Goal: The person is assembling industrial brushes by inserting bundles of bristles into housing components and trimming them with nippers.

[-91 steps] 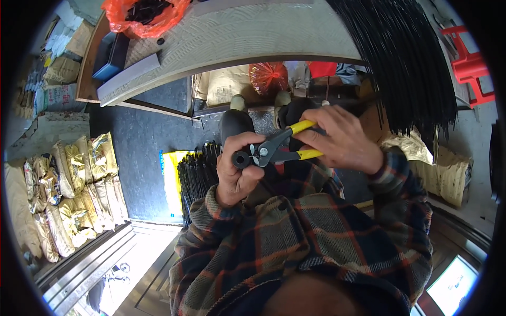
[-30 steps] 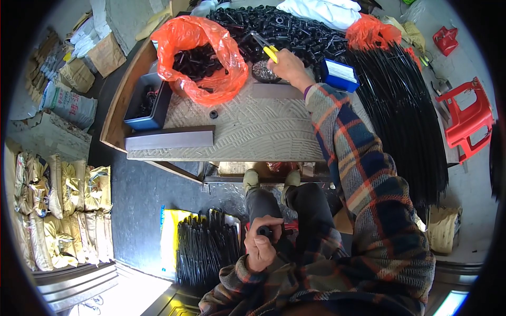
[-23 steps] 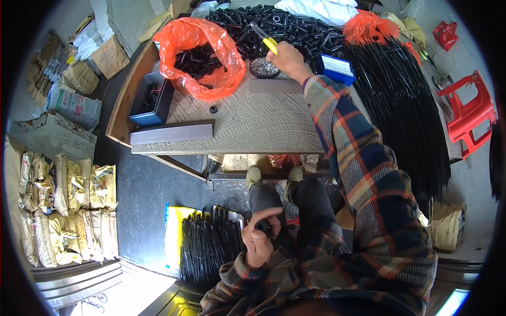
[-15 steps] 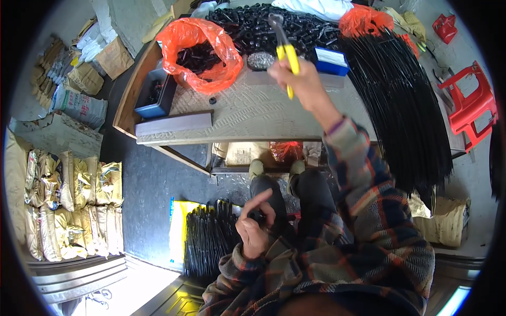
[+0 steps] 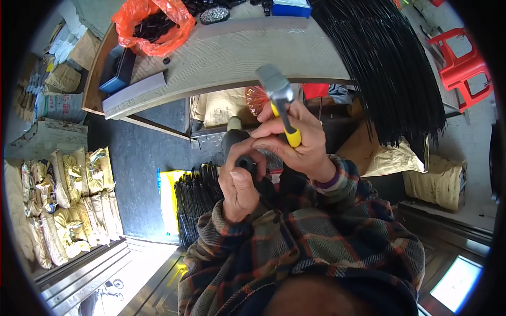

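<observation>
In my right hand (image 5: 301,139) is a hammer (image 5: 274,83) with a blocky steel head and a yellow and black handle, head up toward the table. The thumb and forefinger of that hand pinch together beside my left fingertips; anything small between them cannot be made out. My left hand (image 5: 237,187) is closed around a black tubular part (image 5: 244,163), its round hollow end facing up. Both hands are above my lap, in front of the table (image 5: 232,66).
On the table are an orange bag (image 5: 182,29) of black parts, a blue bin (image 5: 117,73), a dish of small metal pieces (image 5: 214,15) and a bundle of long black rods (image 5: 379,63). More rods (image 5: 197,197) stand left of my legs. A red stool (image 5: 457,66) is at right.
My right hand has come back from over the far side of the table with the hammer, down beside my left hand. The view has shifted, and the table appears higher.
</observation>
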A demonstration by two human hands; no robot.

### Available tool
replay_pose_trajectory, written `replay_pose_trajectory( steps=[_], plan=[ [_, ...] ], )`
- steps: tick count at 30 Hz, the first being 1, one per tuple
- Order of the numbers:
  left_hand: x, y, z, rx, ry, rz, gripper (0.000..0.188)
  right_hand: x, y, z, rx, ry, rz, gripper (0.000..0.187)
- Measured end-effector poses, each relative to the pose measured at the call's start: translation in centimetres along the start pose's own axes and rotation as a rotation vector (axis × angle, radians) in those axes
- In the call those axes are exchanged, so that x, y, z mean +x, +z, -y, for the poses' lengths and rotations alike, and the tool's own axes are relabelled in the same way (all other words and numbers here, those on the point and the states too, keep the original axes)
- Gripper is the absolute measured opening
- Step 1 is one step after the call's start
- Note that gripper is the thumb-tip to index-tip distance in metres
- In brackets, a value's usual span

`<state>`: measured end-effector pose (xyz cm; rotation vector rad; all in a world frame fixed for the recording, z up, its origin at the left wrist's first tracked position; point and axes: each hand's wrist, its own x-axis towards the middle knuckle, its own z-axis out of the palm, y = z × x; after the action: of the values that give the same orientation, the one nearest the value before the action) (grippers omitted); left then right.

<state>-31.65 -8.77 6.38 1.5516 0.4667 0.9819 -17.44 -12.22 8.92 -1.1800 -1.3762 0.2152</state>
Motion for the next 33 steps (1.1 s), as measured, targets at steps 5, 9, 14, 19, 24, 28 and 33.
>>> replay_pose_trajectory(
  steps=[5, 9, 14, 19, 24, 28, 33],
  plan=[
    [-0.8, 0.8, -0.7, -0.01, -0.014, 0.011, 0.061, -1.4, -0.6, -0.2, 0.169, -0.111, 0.027, 0.012],
    [-0.8, 1.0, -1.6, -0.024, -0.021, -0.001, 0.063, -2.2, -0.6, 0.3, 0.297, -0.073, 0.05, 0.015],
    [-0.8, 1.1, -1.8, -0.008, -0.026, 0.006, 0.065, -2.0, -0.6, 0.1, 0.202, -0.183, 0.085, 0.015],
    [-0.9, 1.1, -2.1, 0.042, -0.004, -0.026, 0.062, -2.1, 0.0, 0.3, 0.205, -0.173, 0.057, 0.016],
    [-1.3, 1.1, -1.5, 0.052, 0.048, -0.069, 0.059, -2.2, 0.4, 0.8, 0.2, -0.141, 0.056, 0.012],
    [-1.5, 0.8, -1.2, 0.033, 0.048, -0.068, 0.057, -2.2, 1.1, 1.0, 0.221, -0.107, 0.015, 0.011],
    [-1.6, 0.3, -1.3, 0.035, 0.054, -0.098, 0.059, -2.2, 1.6, 1.3, 0.124, -0.186, 0.027, 0.012]
  ],
)
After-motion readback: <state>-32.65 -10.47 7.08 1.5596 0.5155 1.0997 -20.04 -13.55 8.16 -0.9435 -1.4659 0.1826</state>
